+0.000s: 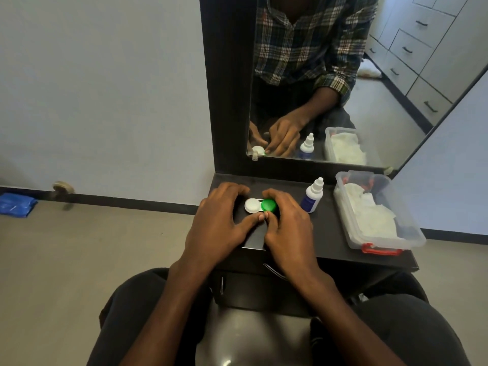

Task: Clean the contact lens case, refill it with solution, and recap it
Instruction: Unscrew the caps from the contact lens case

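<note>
Both forearms reach up from the lap to a contact lens case (260,205) on a dark desk (330,233).

Left hand (219,223) curls round the case's 9 o'clock end, by the white cap (252,205), thumb tip pressed at the case's 6 o'clock edge. Right hand (287,228) wraps the 3 o'clock end, by the green cap (269,205), its thumb touching the left thumb. Both caps sit on the case. Just beside the right hand, at 3 o'clock from the case, stands a solution bottle (313,196), white-capped with a blue label. Farther toward 3 o'clock lies a clear plastic box (380,241) of white tissues (369,217) with a red latch. A mirror (343,101) rises at 12 o'clock.
</note>
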